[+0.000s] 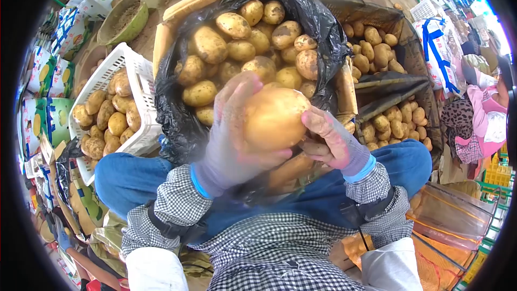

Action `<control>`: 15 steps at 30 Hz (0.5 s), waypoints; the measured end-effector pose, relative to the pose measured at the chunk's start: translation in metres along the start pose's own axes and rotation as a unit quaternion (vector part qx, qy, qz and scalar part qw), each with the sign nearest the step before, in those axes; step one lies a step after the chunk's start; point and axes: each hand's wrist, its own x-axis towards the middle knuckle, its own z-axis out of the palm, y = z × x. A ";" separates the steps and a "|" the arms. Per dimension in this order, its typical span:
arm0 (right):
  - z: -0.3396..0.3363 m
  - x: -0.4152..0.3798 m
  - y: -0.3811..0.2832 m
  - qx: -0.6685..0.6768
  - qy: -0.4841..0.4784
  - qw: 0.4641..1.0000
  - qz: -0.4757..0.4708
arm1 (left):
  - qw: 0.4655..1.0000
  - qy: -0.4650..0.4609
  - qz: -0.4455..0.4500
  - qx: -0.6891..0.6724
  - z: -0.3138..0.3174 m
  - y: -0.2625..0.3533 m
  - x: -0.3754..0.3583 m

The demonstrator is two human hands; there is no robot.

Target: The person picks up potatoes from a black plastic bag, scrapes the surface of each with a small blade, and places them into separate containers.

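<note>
A large yellow potato [276,118] is held up between my gloved hands, in front of a cardboard box [163,46] lined with a black plastic bag [186,134] and filled with potatoes [210,44]. My left hand [232,134] wraps round the potato's left side and underside, slightly blurred. At its right side, my right hand [329,137] touches it with the fingertips, fingers bent. Both gloves are greyish purple with blue cuffs. Below the potato, between my knees, something brownish is partly hidden by the hands and the black plastic.
A white basket [142,89] of potatoes stands at the left, a green bowl [134,21] behind it. Dark-lined crates [398,83] of potatoes lie at the right. Printed cartons [46,105] line the far left. A person in pink [479,113] is at the far right; another person's arm [97,269] shows lower left.
</note>
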 end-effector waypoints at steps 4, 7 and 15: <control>-0.002 0.001 0.007 0.012 0.030 0.999 0.013 | 0.984 0.025 -0.066 -0.165 -0.002 0.005 0.009; -0.008 0.002 0.010 0.058 0.061 0.996 0.002 | 0.883 0.116 -0.211 -0.404 -0.013 0.013 0.021; -0.030 -0.005 0.011 0.152 0.126 0.976 -0.094 | 0.917 0.079 -0.239 -0.308 -0.002 -0.020 0.005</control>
